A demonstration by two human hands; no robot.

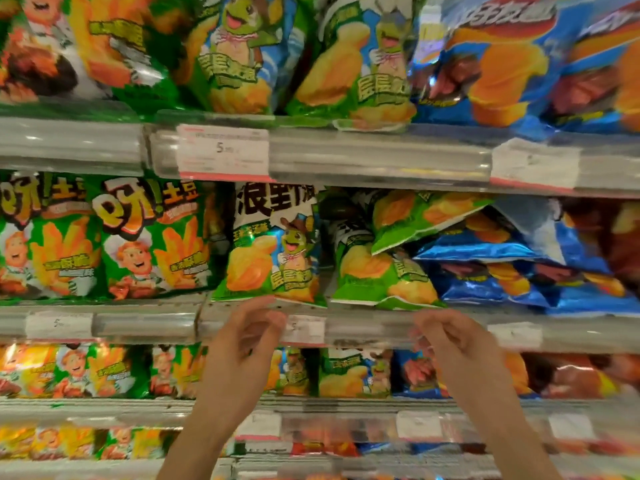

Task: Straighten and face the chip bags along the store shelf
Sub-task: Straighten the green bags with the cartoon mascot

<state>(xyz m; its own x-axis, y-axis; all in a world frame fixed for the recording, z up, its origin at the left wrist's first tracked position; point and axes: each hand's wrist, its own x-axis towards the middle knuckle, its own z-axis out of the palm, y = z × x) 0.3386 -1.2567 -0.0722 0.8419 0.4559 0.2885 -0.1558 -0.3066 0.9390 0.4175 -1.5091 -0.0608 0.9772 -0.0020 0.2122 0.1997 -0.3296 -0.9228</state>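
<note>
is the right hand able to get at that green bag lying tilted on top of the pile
Probably yes. The right hand hangs before the shelf rail, just below the pile, and the tilted green bag lies on top at the open front with nothing covering it.

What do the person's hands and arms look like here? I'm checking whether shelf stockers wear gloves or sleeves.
Both are bare. The left hand and right hand wear no gloves, and no rings, watch or bracelet show. Both forearms are uncovered down to the bottom edge of the picture, with no sleeve in view. Motion blur hides finer detail.
</note>
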